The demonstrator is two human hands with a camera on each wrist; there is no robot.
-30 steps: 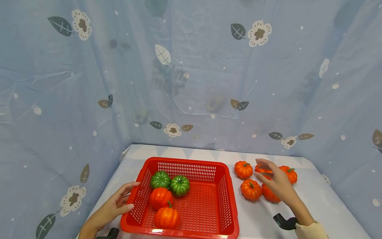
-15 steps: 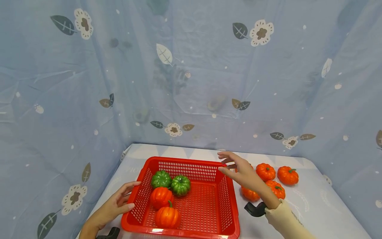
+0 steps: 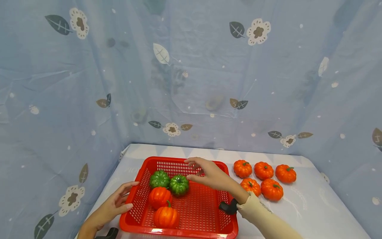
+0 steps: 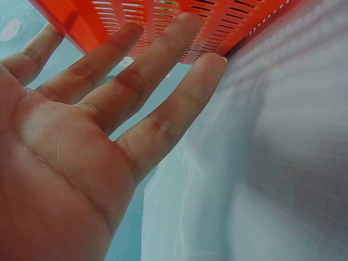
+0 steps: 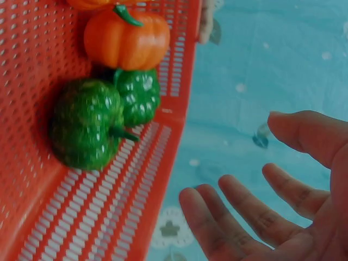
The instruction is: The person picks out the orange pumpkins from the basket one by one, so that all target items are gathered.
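A red plastic basket [image 3: 179,231] holds two green pumpkins [image 3: 179,185] at its back left and two orange pumpkins [image 3: 166,217] in front of them. My left hand [image 3: 111,207] is at the basket's left side, fingers loosely extended; in the left wrist view, the fingertips reach the slotted basket wall [image 4: 234,27]. Over the basket's back half hovers my right hand [image 3: 210,174], fingers spread and holding nothing. In the right wrist view, that hand [image 5: 321,234] shows an empty palm beside the basket rim, with a green pumpkin [image 5: 84,130] inside.
Right of the basket, several orange pumpkins lie on the white tablecloth in two rows, among them a back-right one [image 3: 286,174] and a front one [image 3: 272,190]. A blue patterned curtain [image 3: 197,83] encloses the table [image 3: 310,205] at the back and sides.
My right hand has moved left, from above the loose orange pumpkins to over the basket, uncovering those pumpkins. It stays empty throughout. The left hand keeps its place at the basket.
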